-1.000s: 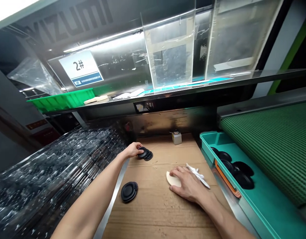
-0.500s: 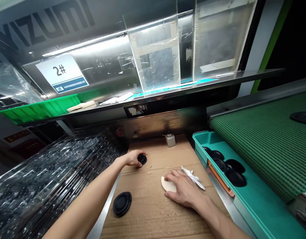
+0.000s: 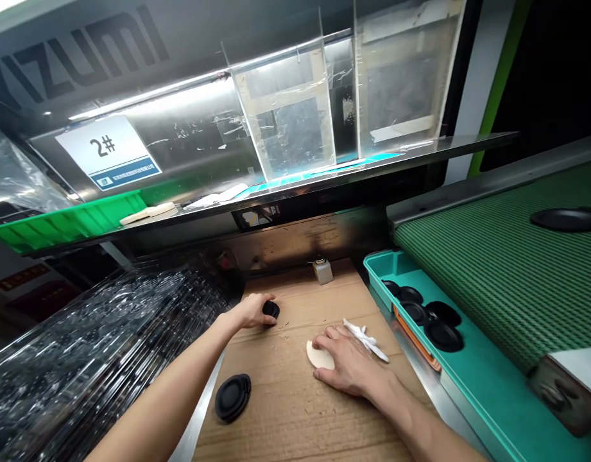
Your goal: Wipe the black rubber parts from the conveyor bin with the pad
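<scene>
My left hand (image 3: 253, 311) reaches toward the far left of the cardboard sheet (image 3: 276, 398), its fingers and thumb closed round a small black round part (image 3: 271, 310). On the right, my right hand (image 3: 342, 359) grips a cream-coloured round pad (image 3: 318, 357) that rests against the cardboard; the palm hides much of it. Beside those knuckles lie several thin white strips (image 3: 366, 339), whose kind I cannot make out. Nearer to me, a few flat black round parts (image 3: 232, 398) lie overlapping at the left edge.
A teal tray (image 3: 473, 391) holding several black discs (image 3: 443, 335) stands right, below a green conveyor belt (image 3: 492, 256) carrying another black disc (image 3: 565, 219). Stacked clear plastic trays (image 3: 131, 333) fill the left. A small pale bottle (image 3: 323, 272) stands at the back, under a metal ledge (image 3: 295, 195).
The camera view has shifted slightly. On the belt, the black disc appears further left and more fully in view. Both hands keep nearly the same places and grips.
</scene>
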`<state>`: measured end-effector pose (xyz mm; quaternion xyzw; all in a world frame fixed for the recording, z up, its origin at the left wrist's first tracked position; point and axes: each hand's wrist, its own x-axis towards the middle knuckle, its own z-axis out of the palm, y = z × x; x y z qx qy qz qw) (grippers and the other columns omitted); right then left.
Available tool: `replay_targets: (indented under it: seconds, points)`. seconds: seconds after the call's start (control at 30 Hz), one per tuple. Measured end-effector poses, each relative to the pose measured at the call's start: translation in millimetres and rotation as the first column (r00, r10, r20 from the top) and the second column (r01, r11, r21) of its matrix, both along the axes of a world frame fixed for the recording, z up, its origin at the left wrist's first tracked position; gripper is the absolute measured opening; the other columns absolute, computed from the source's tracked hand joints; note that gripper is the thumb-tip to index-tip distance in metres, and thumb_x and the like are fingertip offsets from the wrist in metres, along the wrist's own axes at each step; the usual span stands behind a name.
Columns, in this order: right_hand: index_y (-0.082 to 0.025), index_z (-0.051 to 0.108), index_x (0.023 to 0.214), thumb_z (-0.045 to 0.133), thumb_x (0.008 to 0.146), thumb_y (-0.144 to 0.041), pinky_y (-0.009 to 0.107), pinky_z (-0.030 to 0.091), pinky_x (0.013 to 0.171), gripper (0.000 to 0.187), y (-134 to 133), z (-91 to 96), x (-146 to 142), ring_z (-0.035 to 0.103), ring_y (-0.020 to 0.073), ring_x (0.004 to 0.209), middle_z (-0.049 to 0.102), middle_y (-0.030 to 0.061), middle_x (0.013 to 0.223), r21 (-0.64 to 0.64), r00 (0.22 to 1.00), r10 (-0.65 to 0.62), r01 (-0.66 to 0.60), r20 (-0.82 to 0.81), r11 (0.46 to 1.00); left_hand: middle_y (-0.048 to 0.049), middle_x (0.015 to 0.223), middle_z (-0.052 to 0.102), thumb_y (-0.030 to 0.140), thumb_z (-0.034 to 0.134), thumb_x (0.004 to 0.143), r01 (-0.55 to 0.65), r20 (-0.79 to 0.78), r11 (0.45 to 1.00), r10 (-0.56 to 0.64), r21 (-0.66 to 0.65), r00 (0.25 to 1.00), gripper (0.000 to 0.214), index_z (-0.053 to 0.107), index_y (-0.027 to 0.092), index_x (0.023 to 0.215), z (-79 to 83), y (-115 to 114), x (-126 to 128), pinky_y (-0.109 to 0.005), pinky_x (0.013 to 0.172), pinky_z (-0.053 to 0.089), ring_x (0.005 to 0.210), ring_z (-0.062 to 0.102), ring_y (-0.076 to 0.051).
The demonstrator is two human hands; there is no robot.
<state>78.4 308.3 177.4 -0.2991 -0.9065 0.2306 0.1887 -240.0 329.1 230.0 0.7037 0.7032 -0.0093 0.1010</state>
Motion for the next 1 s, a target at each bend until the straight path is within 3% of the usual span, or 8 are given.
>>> replay_targets:
  seconds: [0.2, 0.4, 0.57, 0.67, 0.77, 0.9, 1.0]
  points:
    - [-0.028, 0.06, 0.107, 0.068, 0.073, -0.046, 0.036, 0.034, 0.092, 0.039, 0, 2.7, 0, 0.049, 0.0242, 0.103, 0.057, 0.0031, 0.102, -0.01, 1.0, -0.008, 0.009, 0.024, 1.0, -0.0073, 0.125, 0.062, 0.042, 0.077, 0.057, 0.01, 0.023, 1.0, -0.01, -0.005, 1.0, 0.072, 0.06, 0.025, 0.124, -4.4, -3, 9, -0.031, 0.098, 0.042, 0.117, 0.056, -0.029]
    - [-0.029, 0.06, 0.106, 0.068, 0.073, -0.045, 0.036, 0.033, 0.091, 0.037, -1, 1.7, 0, 0.049, 0.0236, 0.102, 0.057, 0.002, 0.101, 0.006, 1.0, -0.011, 0.011, 0.002, 1.0, -0.0064, 0.12, 0.064, 0.04, 0.071, 0.063, 0.065, 0.058, 0.997, -0.067, 0.031, 0.996, 0.055, 0.064, 0.025, 0.116, -4.9, -8, 11, -0.03, 0.097, 0.041, 0.112, 0.058, -0.027]
    - [-0.029, 0.061, 0.106, 0.068, 0.073, -0.045, 0.036, 0.033, 0.092, 0.038, -1, 2.6, 1, 0.049, 0.0238, 0.102, 0.057, 0.0021, 0.102, 0.006, 1.0, -0.017, 0.017, 0.019, 1.0, -0.0089, 0.12, 0.064, 0.044, 0.072, 0.063, 0.008, 0.065, 0.999, -0.012, 0.054, 0.998, 0.069, 0.057, 0.022, 0.126, -3.3, -14, 11, -0.031, 0.093, 0.044, 0.111, 0.059, -0.029]
    - [-0.029, 0.06, 0.108, 0.068, 0.073, -0.045, 0.036, 0.032, 0.093, 0.038, -1, 3.1, 1, 0.049, 0.0237, 0.103, 0.057, 0.0021, 0.103, 0.0, 1.0, -0.008, 0.008, 0.024, 1.0, -0.0077, 0.11, 0.068, 0.047, 0.071, 0.064, 0.003, 0.071, 0.998, -0.008, 0.059, 0.997, 0.061, 0.062, 0.022, 0.118, -2.0, -18, 12, -0.03, 0.088, 0.046, 0.104, 0.062, -0.028]
    - [-0.029, 0.06, 0.109, 0.068, 0.074, -0.044, 0.035, 0.032, 0.093, 0.04, -1, 3.2, 0, 0.049, 0.0235, 0.104, 0.057, 0.0021, 0.103, -0.005, 1.0, -0.005, 0.005, 0.02, 1.0, -0.008, 0.113, 0.068, 0.046, 0.07, 0.065, -0.01, 0.088, 0.996, 0.002, 0.088, 0.996, 0.062, 0.061, 0.022, 0.121, 0.2, -22, 12, -0.029, 0.089, 0.045, 0.105, 0.062, -0.027]
    - [-0.029, 0.06, 0.109, 0.069, 0.073, -0.045, 0.036, 0.032, 0.093, 0.04, -1, 2.6, -1, 0.049, 0.024, 0.103, 0.057, 0.0025, 0.103, -0.003, 1.0, -0.006, 0.006, 0.025, 1.0, -0.0097, 0.115, 0.067, 0.05, 0.068, 0.066, -0.093, 0.078, 0.987, 0.083, 0.13, 0.993, 0.069, 0.056, 0.02, 0.127, 3.5, -24, 7, -0.028, 0.088, 0.045, 0.104, 0.062, -0.027]
    - [-0.029, 0.061, 0.108, 0.069, 0.073, -0.043, 0.036, 0.032, 0.092, 0.039, -1, 1.3, -1, 0.05, 0.0239, 0.102, 0.058, 0.0024, 0.102, -0.001, 1.0, -0.007, 0.007, 0.005, 1.0, -0.0112, 0.102, 0.071, 0.058, 0.064, 0.067, -0.212, 0.014, 0.969, 0.212, 0.13, 0.977, 0.06, 0.065, 0.02, 0.113, 2.1, -23, 8, -0.029, 0.08, 0.046, 0.094, 0.066, -0.027]
